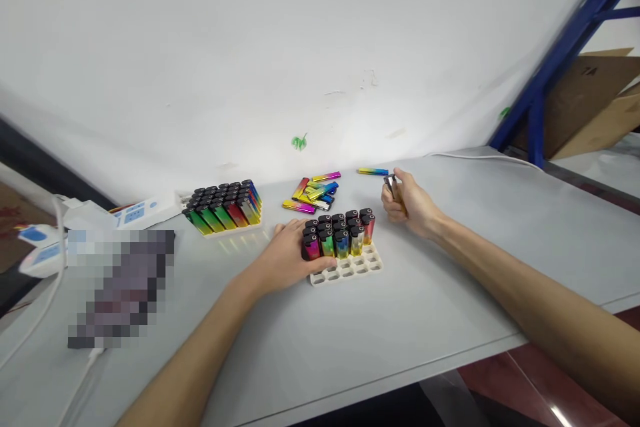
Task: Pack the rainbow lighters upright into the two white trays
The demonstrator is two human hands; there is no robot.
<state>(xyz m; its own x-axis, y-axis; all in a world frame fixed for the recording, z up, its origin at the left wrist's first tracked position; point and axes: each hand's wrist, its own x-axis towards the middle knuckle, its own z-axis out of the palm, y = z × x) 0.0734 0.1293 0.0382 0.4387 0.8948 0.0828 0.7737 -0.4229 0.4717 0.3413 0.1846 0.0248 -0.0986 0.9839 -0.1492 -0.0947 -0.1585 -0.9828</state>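
My right hand is closed around a lighter, its silvery end showing above the fingers; whether it grips more than one I cannot tell. My left hand wraps the left side of a white holed tray, thumb along the front of the lighters in it. Black-topped lighters in shiny colours stand upright in the tray's back rows, while the front holes hold none. Behind the tray lies a loose pile of metallic coloured lighter sleeves. Another blue-yellow sleeve lies near my right hand.
A second tray full of lighters stands at the left back. Farther left are a white power strip, cables and a pixelated dark object with a cable. A white wall backs the grey table; a blue frame and cardboard are right.
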